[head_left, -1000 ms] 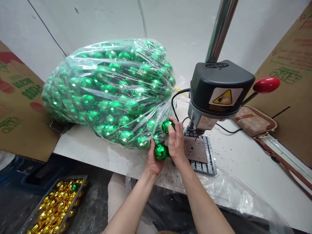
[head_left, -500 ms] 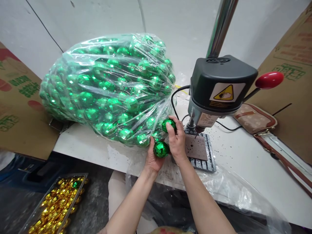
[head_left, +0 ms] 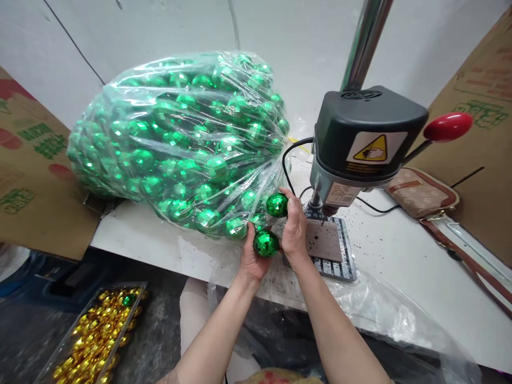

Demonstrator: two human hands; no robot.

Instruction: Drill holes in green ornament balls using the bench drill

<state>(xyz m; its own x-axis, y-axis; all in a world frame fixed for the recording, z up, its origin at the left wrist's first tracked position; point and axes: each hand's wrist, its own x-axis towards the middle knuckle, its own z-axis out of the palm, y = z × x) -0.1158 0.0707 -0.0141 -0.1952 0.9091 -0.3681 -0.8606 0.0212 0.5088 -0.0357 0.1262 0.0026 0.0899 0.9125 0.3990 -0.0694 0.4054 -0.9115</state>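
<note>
My left hand (head_left: pixel 250 258) cups a shiny faceted green ball (head_left: pixel 266 243) at the mouth of a big clear plastic bag (head_left: pixel 180 138) stuffed with the same green balls. My right hand (head_left: pixel 295 228) pinches a second green ball (head_left: pixel 277 205) between thumb and fingers, just above the first one. Both hands sit side by side at the white table's front edge (head_left: pixel 168 261), right of the bag's opening and just left of the drill press plate (head_left: pixel 330 248).
A small bench drill press (head_left: pixel 366 141) with a red-knobbed lever (head_left: pixel 448 127) stands to the right on its steel column (head_left: pixel 366 42). A brown patterned pouch (head_left: pixel 424 193) lies behind it. Cardboard sheets flank both sides. A tray of gold balls (head_left: pixel 94 336) sits low at left.
Both hands have held their green balls throughout; they shifted slightly up and right with the view. The right hand's ball sits a little higher than before.
</note>
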